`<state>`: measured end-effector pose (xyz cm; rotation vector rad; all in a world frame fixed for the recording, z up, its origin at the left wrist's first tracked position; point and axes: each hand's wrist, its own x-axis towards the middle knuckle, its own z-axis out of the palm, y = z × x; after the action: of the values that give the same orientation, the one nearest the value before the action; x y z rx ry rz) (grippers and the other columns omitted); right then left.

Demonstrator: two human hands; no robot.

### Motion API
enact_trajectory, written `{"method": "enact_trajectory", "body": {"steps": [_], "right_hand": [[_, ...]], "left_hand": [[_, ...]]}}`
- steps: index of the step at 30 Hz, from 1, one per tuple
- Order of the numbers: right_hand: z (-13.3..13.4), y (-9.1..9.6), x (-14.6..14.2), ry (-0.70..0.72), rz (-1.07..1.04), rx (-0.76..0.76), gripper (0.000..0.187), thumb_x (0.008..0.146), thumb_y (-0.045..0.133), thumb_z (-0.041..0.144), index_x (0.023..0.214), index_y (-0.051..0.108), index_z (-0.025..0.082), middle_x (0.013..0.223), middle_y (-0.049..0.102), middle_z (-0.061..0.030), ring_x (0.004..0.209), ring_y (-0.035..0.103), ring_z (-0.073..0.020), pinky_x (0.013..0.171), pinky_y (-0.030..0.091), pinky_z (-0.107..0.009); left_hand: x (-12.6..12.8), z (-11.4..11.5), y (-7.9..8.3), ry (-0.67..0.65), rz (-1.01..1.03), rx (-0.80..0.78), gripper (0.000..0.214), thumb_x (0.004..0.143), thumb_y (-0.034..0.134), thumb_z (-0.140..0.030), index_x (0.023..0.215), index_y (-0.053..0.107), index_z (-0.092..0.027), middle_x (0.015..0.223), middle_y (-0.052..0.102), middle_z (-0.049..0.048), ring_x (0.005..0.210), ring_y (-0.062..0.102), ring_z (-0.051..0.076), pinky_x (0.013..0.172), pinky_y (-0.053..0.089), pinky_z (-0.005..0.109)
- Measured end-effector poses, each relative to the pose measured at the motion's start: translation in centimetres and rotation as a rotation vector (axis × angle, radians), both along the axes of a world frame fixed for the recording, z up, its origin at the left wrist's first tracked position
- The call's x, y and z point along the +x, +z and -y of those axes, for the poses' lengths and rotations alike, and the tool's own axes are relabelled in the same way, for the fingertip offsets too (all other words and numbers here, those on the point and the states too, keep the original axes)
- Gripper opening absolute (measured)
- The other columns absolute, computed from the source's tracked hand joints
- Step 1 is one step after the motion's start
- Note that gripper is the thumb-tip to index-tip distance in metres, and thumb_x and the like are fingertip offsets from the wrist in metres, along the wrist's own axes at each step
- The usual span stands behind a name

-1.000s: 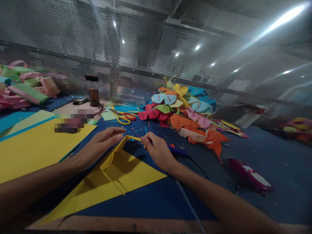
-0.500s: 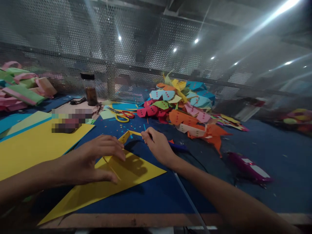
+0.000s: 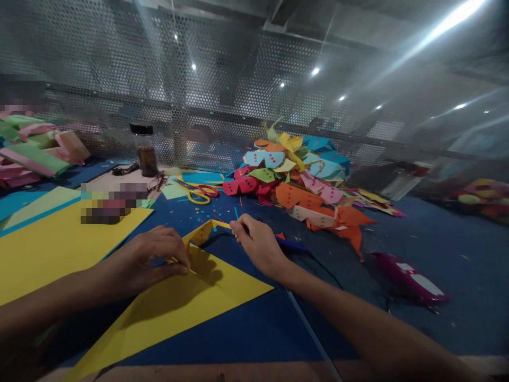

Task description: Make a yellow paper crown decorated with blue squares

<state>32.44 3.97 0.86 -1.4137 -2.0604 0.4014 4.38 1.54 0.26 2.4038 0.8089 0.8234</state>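
My left hand (image 3: 159,260) is closed, thumb and fingertips pinching the left side of a folded yellow paper piece (image 3: 202,232) with small dark marks. My right hand (image 3: 254,244) grips the other end of this paper piece between thumb and fingers. The held piece is raised over a large yellow paper sheet (image 3: 186,313) with a pointed right corner, which lies on the blue table surface. My left hand's fingers partly cover the held piece.
Scissors (image 3: 199,199) and paper scraps lie behind my hands. A pile of colourful folded paper pieces (image 3: 298,188) stands at the back right. More yellow sheets (image 3: 79,241) and a dark-lidded jar (image 3: 147,154) are at left. A shiny purple object (image 3: 411,281) lies at right.
The fingers of my left hand have come together on the left side of the yellow paper piece; they were spread apart before. My right hand keeps its grip almost in place.
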Motion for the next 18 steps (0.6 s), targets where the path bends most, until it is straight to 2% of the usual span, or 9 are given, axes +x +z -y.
{"method": "enact_trajectory", "body": {"steps": [6, 8, 11, 13, 16, 18], "right_hand": [[-0.2, -0.3, 0.2, 0.065, 0.075, 0.011, 0.039, 0.111, 0.045, 0.032, 0.075, 0.055, 0.023, 0.071, 0.068, -0.0007, 0.068, 0.064, -0.0184, 0.069, 0.037, -0.031], [-0.2, -0.4, 0.3, 0.054, 0.095, 0.131, 0.03, 0.11, 0.047, 0.032, 0.087, 0.062, 0.022, 0.088, 0.074, -0.0051, 0.085, 0.068, -0.0225, 0.08, 0.041, -0.035], [0.2, -0.2, 0.3, 0.041, 0.052, 0.349, 0.02, 0.11, 0.051, 0.035, 0.108, 0.064, 0.02, 0.115, 0.072, -0.0119, 0.112, 0.064, -0.0284, 0.094, 0.041, -0.041], [0.9, -0.1, 0.1, 0.147, 0.004, 0.394, 0.022, 0.111, 0.049, 0.037, 0.107, 0.064, 0.021, 0.112, 0.072, -0.0106, 0.11, 0.064, -0.0265, 0.094, 0.042, -0.04], [2.3, -0.2, -0.6, 0.41, -0.031, 0.35, 0.026, 0.111, 0.051, 0.041, 0.102, 0.065, 0.022, 0.1, 0.075, -0.0053, 0.099, 0.068, -0.0217, 0.09, 0.044, -0.036], [3.1, -0.7, -1.2, 0.482, -0.024, 0.33, 0.025, 0.108, 0.058, 0.044, 0.103, 0.066, 0.021, 0.101, 0.076, -0.0052, 0.098, 0.068, -0.0217, 0.089, 0.044, -0.036]], "left_hand": [[0.0, -0.3, -0.3, 0.099, 0.058, -0.03, 0.015, 0.096, 0.073, -0.038, 0.088, 0.081, -0.029, 0.083, 0.08, 0.003, 0.08, 0.071, 0.022, 0.079, 0.05, 0.033], [0.1, -0.3, -0.3, 0.133, 0.051, -0.036, 0.015, 0.095, 0.074, -0.038, 0.087, 0.081, -0.027, 0.084, 0.079, 0.0038, 0.08, 0.07, 0.022, 0.076, 0.05, 0.032], [0.2, -0.1, -0.4, 0.154, 0.039, -0.03, 0.014, 0.096, 0.071, -0.034, 0.087, 0.079, -0.026, 0.084, 0.078, 0.0033, 0.08, 0.069, 0.021, 0.073, 0.049, 0.03], [0.3, 0.0, -0.5, 0.151, 0.033, -0.009, 0.013, 0.096, 0.07, -0.03, 0.088, 0.077, -0.025, 0.084, 0.077, 0.0016, 0.078, 0.067, 0.019, 0.072, 0.048, 0.029], [0.5, 0.2, -0.7, 0.134, 0.034, 0.034, 0.012, 0.098, 0.067, -0.024, 0.087, 0.073, -0.024, 0.083, 0.075, -0.0007, 0.077, 0.065, 0.017, 0.073, 0.047, 0.028], [0.7, 0.3, -0.7, 0.105, 0.033, 0.071, 0.013, 0.098, 0.066, -0.021, 0.087, 0.071, -0.024, 0.082, 0.074, -0.0019, 0.076, 0.064, 0.016, 0.072, 0.047, 0.027]]}}
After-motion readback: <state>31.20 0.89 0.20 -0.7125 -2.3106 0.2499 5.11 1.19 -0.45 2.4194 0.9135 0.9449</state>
